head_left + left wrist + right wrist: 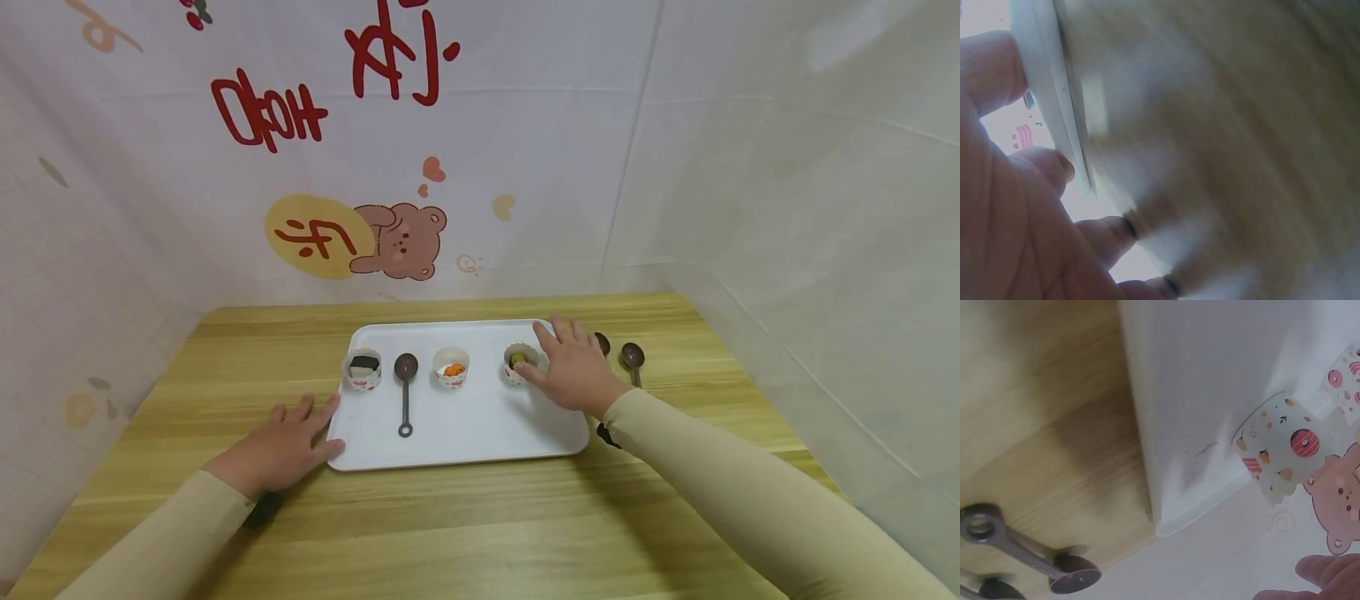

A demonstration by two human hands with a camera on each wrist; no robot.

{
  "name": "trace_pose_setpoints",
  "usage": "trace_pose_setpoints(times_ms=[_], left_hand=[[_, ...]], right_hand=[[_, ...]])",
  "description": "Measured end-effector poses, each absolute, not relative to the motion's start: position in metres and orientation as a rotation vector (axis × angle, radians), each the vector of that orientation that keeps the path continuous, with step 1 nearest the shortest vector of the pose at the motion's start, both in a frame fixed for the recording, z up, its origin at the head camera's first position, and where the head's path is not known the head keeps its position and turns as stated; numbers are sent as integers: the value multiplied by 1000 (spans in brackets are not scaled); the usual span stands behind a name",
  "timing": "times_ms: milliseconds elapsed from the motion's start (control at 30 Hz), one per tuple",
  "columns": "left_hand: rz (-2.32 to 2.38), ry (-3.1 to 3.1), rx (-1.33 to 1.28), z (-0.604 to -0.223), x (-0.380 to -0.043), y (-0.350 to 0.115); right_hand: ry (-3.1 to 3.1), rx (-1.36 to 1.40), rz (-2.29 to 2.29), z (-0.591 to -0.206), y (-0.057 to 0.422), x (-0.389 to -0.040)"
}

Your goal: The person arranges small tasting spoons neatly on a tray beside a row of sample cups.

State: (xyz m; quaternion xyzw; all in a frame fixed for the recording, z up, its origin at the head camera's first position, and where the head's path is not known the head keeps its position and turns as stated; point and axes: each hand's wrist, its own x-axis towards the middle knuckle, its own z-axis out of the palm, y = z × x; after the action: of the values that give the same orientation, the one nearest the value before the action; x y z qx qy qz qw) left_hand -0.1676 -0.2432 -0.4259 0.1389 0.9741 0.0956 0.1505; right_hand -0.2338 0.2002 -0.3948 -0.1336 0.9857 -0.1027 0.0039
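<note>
A white tray [465, 437] lies on the table and carries three patterned paper cups. The left cup [365, 385] holds a dark and a pale piece, the middle cup [452, 383] something orange, the right cup [512, 379] something green. Between the left and middle cups lies a brown measuring spoon [406, 396]. My left hand [279, 446] is at the tray's left edge, fingers spread, thumb and a fingertip against the rim. Fingers apart, my right hand [576, 371] is over the tray's right side, thumb beside the right cup; whether it touches the cup I cannot tell.
Two more brown measuring spoons lie right of the tray: one spoon [633, 357] in plain sight, the other spoon [603, 343] partly behind the right hand. A printed white cloth [525, 150] hangs behind the wooden table [450, 525] and along its sides.
</note>
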Motion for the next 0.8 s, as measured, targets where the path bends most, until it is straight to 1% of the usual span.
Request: trace_pose_setpoints(times_ms=[600,800], left_hand=[[288,2799,404,-424,-166,-244],[285,2803,406,-423,-166,-244]], right_hand=[[3077,-373,-230,-387,247,-232],[3089,-429,-211,-393,268,-234]])
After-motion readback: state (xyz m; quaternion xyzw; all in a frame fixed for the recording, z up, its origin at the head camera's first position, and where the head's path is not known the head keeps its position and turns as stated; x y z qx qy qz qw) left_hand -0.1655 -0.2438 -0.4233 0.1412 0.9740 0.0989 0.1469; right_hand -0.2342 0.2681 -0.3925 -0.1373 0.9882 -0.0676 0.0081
